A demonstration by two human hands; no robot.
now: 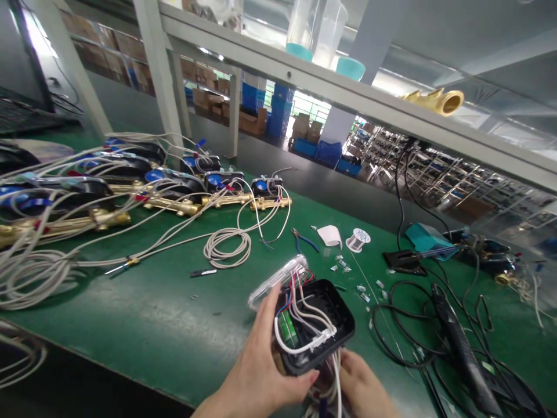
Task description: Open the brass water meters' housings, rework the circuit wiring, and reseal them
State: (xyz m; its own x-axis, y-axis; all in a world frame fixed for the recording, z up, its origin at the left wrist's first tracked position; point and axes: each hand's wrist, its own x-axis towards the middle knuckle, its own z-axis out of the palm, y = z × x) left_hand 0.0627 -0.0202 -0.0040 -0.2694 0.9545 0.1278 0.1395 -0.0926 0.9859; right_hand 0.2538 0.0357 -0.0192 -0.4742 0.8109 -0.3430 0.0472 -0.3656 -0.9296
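Left hand (261,371) clamped around black box (324,325), lid open, wires (304,313) spilling out, held over near edge of green bench (152,313). Right hand (363,386) grips box from beneath. Soldering iron (461,342) lies to the right.

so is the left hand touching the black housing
Touching. The head view shows the left hand wrapped around the black housing, thumb pressed on its lower edge.
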